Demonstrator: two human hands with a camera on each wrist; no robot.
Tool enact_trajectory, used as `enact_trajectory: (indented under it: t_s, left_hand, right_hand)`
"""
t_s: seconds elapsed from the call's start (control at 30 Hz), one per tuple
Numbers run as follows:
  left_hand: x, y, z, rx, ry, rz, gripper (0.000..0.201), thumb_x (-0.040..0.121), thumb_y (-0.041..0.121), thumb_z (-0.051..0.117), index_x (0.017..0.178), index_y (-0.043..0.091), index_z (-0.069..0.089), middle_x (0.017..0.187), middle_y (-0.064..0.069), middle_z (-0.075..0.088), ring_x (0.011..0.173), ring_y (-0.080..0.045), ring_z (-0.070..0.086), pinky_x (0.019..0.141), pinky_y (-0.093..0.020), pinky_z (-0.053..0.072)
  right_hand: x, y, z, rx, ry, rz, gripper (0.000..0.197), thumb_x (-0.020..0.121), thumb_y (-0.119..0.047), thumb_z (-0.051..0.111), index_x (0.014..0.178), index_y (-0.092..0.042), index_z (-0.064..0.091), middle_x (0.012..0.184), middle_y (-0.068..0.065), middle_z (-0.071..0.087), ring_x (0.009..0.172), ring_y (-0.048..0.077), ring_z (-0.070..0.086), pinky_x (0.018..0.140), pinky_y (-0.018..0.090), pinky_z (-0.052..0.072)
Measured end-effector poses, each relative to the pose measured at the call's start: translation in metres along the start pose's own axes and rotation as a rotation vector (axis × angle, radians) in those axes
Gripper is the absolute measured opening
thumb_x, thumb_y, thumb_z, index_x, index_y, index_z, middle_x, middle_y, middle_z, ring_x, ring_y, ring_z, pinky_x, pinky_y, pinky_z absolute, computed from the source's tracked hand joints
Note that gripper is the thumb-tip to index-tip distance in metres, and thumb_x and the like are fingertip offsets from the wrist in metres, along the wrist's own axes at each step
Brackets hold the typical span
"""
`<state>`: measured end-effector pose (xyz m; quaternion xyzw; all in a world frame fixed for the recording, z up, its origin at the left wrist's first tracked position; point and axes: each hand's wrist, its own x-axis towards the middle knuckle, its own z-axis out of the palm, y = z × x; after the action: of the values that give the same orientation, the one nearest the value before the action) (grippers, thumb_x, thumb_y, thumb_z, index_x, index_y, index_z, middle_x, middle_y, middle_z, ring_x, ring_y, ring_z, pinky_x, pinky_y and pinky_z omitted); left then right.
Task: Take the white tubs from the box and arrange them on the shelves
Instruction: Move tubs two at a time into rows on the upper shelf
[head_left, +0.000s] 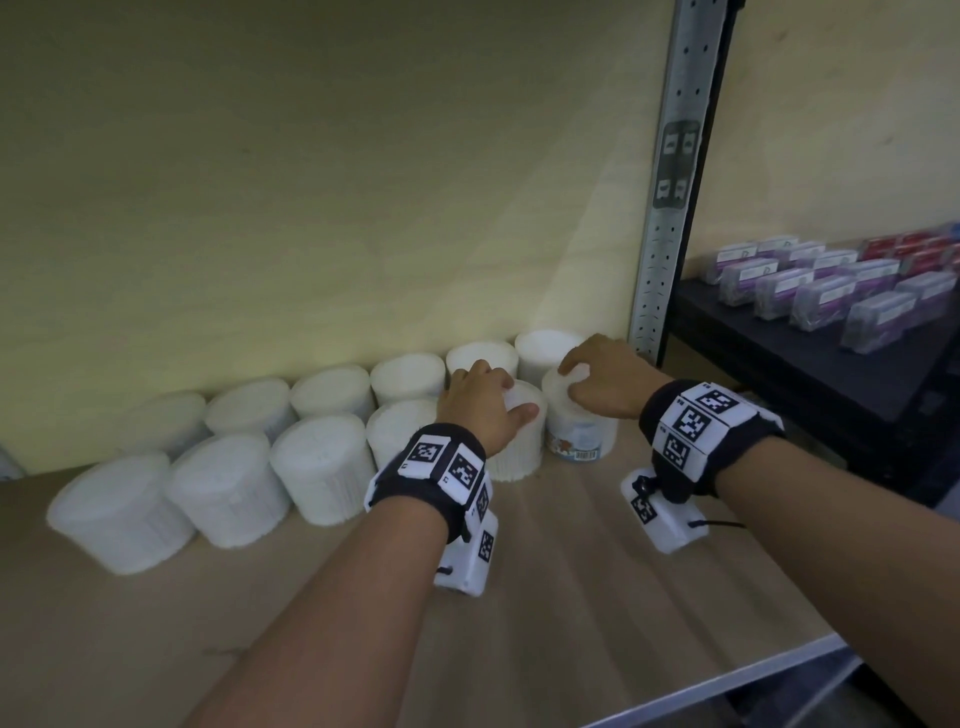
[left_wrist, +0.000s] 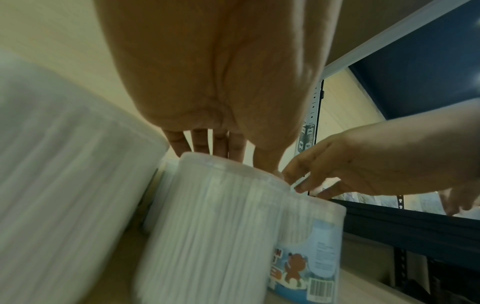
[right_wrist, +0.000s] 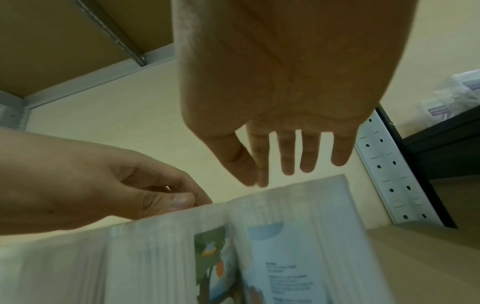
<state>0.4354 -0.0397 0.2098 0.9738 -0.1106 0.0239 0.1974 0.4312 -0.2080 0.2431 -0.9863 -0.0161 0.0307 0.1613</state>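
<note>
On the wooden shelf (head_left: 571, 597), white tubs (head_left: 322, 467) are ranked in two rows. A plain tub (head_left: 519, 457) is gripped from above by the left hand (head_left: 480, 402). The labelled tub (head_left: 582, 431) beside it is touched by the right hand (head_left: 605, 376), fingers apart. Neighbours could be toppled by a shove.

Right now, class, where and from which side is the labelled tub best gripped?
Probably the lid rim, from above: the labelled tub stands upright, a plain tub against its left and a third tub close behind, crowding its sides.
</note>
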Motion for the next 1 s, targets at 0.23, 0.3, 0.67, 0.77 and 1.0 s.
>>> enact_trajectory:
  t_s: [0.23,0.3,0.67,0.77,1.0]
  left_hand:
    - [0.0,-0.001,0.0,-0.005,-0.002,0.003,0.053,0.087,0.049,0.057,0.13,0.019,0.052,0.131,-0.003,0.047,0.126,-0.025,0.04,0.102,-0.04,0.038]
    - [0.001,-0.001,0.0,-0.011,-0.004,0.005,0.053,0.087,0.049,0.058,0.13,0.018,0.052,0.131,-0.003,0.046,0.126,-0.025,0.04,0.103,-0.04,0.038]
    - [0.001,0.0,-0.002,-0.013,-0.02,0.008,0.053,0.087,0.048,0.059,0.13,0.018,0.052,0.13,-0.004,0.046,0.125,-0.025,0.04,0.102,-0.039,0.037]
    - [0.001,-0.001,-0.003,-0.025,-0.022,0.007,0.052,0.086,0.047,0.061,0.129,0.017,0.052,0.131,-0.004,0.046,0.126,-0.025,0.039,0.104,-0.039,0.036]
    - [0.001,0.0,-0.002,-0.034,-0.011,0.003,0.052,0.087,0.047,0.061,0.128,0.017,0.053,0.129,-0.005,0.047,0.124,-0.026,0.04,0.104,-0.04,0.037]
  right_hand:
    - [0.001,0.0,0.007,-0.166,0.01,0.086,0.063,0.088,-0.056,0.049,0.135,-0.014,0.047,0.141,0.013,0.037,0.132,0.034,0.033,0.106,0.046,0.033]
    - [0.001,0.0,0.006,-0.164,0.006,0.073,0.062,0.088,-0.055,0.05,0.135,-0.014,0.047,0.14,0.013,0.038,0.132,0.034,0.033,0.106,0.045,0.033]
    - [0.0,0.006,-0.013,-0.138,-0.2,-0.077,0.05,0.094,-0.022,0.054,0.142,-0.028,0.042,0.154,0.002,0.031,0.141,0.024,0.031,0.114,0.034,0.028]
    - [-0.001,0.005,-0.014,-0.059,-0.151,-0.093,0.049,0.091,-0.011,0.051,0.137,-0.028,0.049,0.15,0.003,0.036,0.138,0.026,0.035,0.111,0.034,0.034]
    - [0.001,0.002,-0.003,-0.161,-0.009,0.057,0.057,0.09,-0.049,0.053,0.133,-0.012,0.05,0.138,0.014,0.039,0.13,0.035,0.035,0.107,0.042,0.034]
